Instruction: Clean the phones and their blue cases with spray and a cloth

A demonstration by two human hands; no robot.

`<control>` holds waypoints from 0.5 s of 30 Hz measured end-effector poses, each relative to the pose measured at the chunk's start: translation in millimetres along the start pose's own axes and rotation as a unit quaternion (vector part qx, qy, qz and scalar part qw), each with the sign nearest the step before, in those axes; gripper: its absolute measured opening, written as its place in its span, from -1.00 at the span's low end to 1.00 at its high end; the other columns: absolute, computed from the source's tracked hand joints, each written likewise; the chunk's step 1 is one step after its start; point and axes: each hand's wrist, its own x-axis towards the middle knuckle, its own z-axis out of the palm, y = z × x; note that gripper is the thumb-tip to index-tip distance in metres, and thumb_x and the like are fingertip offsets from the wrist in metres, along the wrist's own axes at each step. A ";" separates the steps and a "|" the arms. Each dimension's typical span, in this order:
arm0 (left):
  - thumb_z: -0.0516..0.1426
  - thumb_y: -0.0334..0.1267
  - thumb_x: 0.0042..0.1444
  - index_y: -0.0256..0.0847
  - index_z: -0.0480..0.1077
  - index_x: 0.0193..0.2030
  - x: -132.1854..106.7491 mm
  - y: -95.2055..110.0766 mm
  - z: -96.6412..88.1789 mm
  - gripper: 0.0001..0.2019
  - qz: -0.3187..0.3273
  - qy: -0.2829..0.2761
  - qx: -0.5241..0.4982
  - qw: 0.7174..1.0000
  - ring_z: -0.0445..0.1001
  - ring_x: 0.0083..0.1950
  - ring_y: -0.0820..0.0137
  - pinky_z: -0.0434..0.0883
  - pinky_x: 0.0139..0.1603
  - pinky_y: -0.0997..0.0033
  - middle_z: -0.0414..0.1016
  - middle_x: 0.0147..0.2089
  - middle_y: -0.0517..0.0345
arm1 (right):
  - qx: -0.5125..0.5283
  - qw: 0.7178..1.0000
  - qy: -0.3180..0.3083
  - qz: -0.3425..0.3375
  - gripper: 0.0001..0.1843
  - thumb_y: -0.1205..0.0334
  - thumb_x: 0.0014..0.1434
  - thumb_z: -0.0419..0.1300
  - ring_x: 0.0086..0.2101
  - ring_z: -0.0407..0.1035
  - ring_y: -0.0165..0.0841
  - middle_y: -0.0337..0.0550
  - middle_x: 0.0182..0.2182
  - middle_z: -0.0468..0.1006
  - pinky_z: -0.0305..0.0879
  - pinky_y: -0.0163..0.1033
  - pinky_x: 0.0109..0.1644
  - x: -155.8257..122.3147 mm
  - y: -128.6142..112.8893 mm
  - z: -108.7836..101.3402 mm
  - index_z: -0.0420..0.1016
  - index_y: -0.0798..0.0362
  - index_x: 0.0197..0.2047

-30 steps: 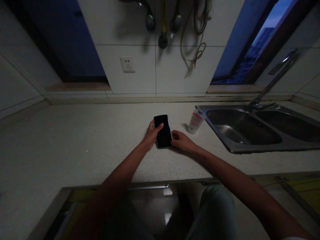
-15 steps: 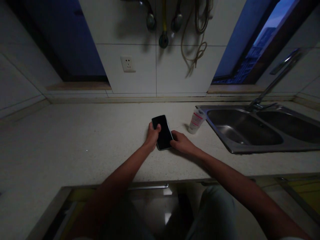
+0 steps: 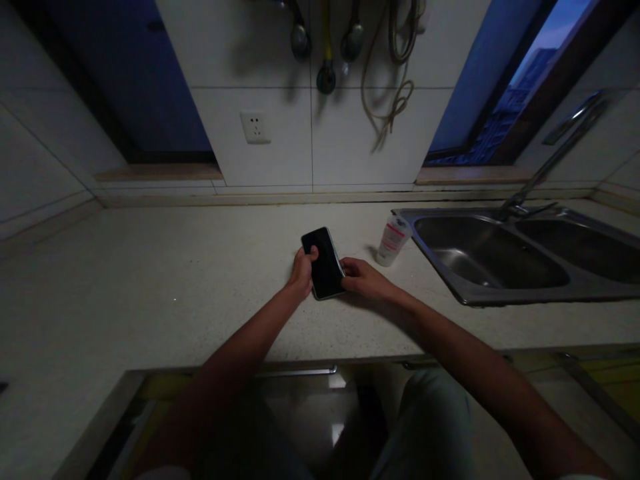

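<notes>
A black smartphone [image 3: 327, 270] with a dark screen and a pale rim is held just over the counter, its top leaning slightly left. My left hand [image 3: 302, 270] grips its left side, the thumb lying across the screen and the other fingers hidden behind. At the lower right edge, my right hand [image 3: 364, 279] pinches the phone between thumb and fingers; the fingertips are partly hidden. To the right of the phone stands a clear plastic cup [image 3: 393, 241] with pink-red print, close to the sink.
A white speckled countertop [image 3: 150, 287] spans the view. The double steel sink [image 3: 463, 297] with its faucet [image 3: 555, 153] is on the right. On the tiled wall are a socket [image 3: 255, 127], pipe ends and a looped cord [image 3: 397, 107]. A drawer handle [image 3: 300, 373] lies below the counter edge.
The phone and both hands have shifted very slightly up and left in view. My right thumb and fingers have moved a little along the phone's edge.
</notes>
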 end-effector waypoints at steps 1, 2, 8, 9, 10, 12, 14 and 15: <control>0.30 -0.13 -0.07 -0.18 0.37 -0.24 -0.3 0.2 -0.1 -0.70 0.000 -0.003 -0.001 1.000 0.42 -0.31 0.37 0.45 -0.13 0.27 0.43 -0.35 0.22 | 0.015 1.000 -0.004 0.002 -0.69 0.35 -0.14 0.15 -0.44 0.29 -0.40 -0.22 -0.42 0.46 0.13 -0.32 -0.40 0.0 -0.6 0.3 0.39 0.10 -0.23; 0.31 -0.12 -0.09 -0.18 0.37 -0.24 -0.7 0.5 0.0 -0.69 0.002 -0.004 0.000 1.000 0.42 -0.31 0.36 0.45 -0.15 0.27 0.43 -0.35 0.21 | 0.028 1.000 -0.006 0.003 -0.69 0.35 -0.15 0.15 -0.46 0.27 -0.42 -0.24 -0.44 0.44 0.11 -0.32 -0.42 -0.2 -1.3 0.6 0.39 0.10 -0.24; 0.35 -0.05 -0.15 -0.17 0.36 -0.24 -2.3 1.9 0.7 -0.60 -0.007 -0.011 -0.014 1.000 0.43 -0.29 0.33 0.45 -0.14 0.24 0.42 -0.37 0.21 | 0.065 0.998 -0.010 -0.011 -0.69 0.35 -0.16 0.15 -0.41 0.31 -0.40 -0.21 -0.37 0.49 0.13 -0.32 -0.40 -1.6 -2.4 1.0 0.38 0.06 -0.25; 0.35 -0.04 -0.16 -0.17 0.36 -0.23 -2.3 2.2 0.6 -0.59 -0.009 -0.014 -0.017 1.000 0.44 -0.29 0.32 0.45 -0.12 0.23 0.42 -0.36 0.22 | 0.069 0.997 -0.012 -0.012 -0.69 0.34 -0.17 0.15 -0.41 0.31 -0.40 -0.21 -0.36 0.48 0.13 -0.32 -0.40 -1.6 -1.7 0.7 0.37 0.06 -0.25; 0.36 -0.04 -0.16 -0.17 0.36 -0.23 -2.1 2.5 0.4 -0.58 -0.009 -0.017 -0.019 1.000 0.45 -0.28 0.32 0.45 -0.11 0.22 0.42 -0.36 0.21 | 0.074 0.997 -0.017 -0.011 -0.69 0.34 -0.17 0.16 -0.42 0.30 -0.40 -0.21 -0.37 0.47 0.12 -0.32 -0.41 -1.4 -1.0 0.3 0.37 0.05 -0.25; 0.37 -0.03 -0.15 -0.17 0.36 -0.22 -1.5 3.4 0.2 -0.57 -0.009 -0.023 -0.022 0.999 0.47 -0.25 0.30 0.46 -0.08 0.20 0.45 -0.34 0.20 | 0.087 0.996 -0.028 -0.011 -0.71 0.34 -0.16 0.18 -0.45 0.26 -0.43 -0.23 -0.40 0.45 0.09 -0.32 -0.43 -1.0 0.5 -0.7 0.37 0.05 -0.26; 0.38 -0.01 -0.14 -0.18 0.37 -0.22 -0.8 4.4 0.3 -0.56 -0.009 -0.030 -0.024 0.999 0.50 -0.20 0.26 0.47 -0.06 0.18 0.47 -0.32 0.16 | 0.094 0.995 -0.028 -0.012 -0.73 0.34 -0.14 0.21 -0.47 0.24 -0.45 -0.25 -0.44 0.42 0.07 -0.32 -0.44 -0.5 1.6 -1.9 0.37 0.05 -0.27; 0.38 0.02 -0.13 -0.18 0.37 -0.21 -0.6 4.8 0.5 -0.55 -0.008 -0.030 -0.020 0.999 0.51 -0.18 0.24 0.47 -0.05 0.17 0.48 -0.31 0.14 | 0.096 0.995 -0.021 -0.011 -0.75 0.34 -0.12 0.23 -0.48 0.22 -0.46 -0.26 -0.46 0.41 0.06 -0.32 -0.45 -0.3 2.1 -2.7 0.36 0.05 -0.28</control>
